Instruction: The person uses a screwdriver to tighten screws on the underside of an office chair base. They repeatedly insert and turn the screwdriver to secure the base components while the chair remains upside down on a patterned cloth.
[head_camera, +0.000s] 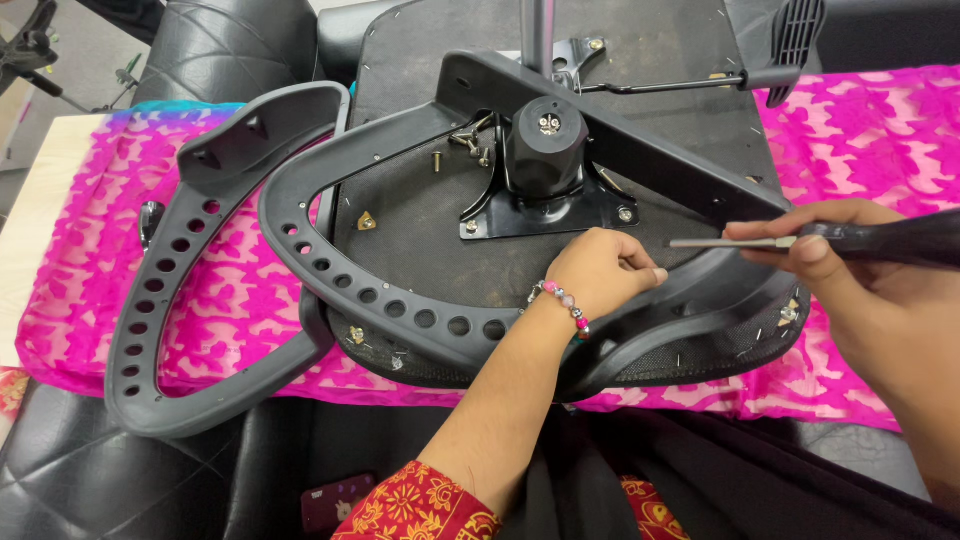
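Note:
An upturned black office chair seat (420, 220) lies on a pink patterned cloth, its metal tilt mechanism (545, 165) and a black armrest frame (400, 310) facing up. My left hand (605, 270), with a bead bracelet at the wrist, rests on the seat underside just right of the mechanism plate, fingers curled and pinched; whether it holds something small I cannot tell. My right hand (830, 250) grips a screwdriver (880, 240) with a dark handle; its metal tip points left toward my left hand's fingertips. Loose bolts (465, 145) lie beside the mechanism.
A second perforated armrest (165, 290) lies loose on the cloth (230, 290) at left. A lever with a black paddle (790, 40) sticks out at top right. Black cushions sit in front and behind. A dark phone (335, 500) lies near my lap.

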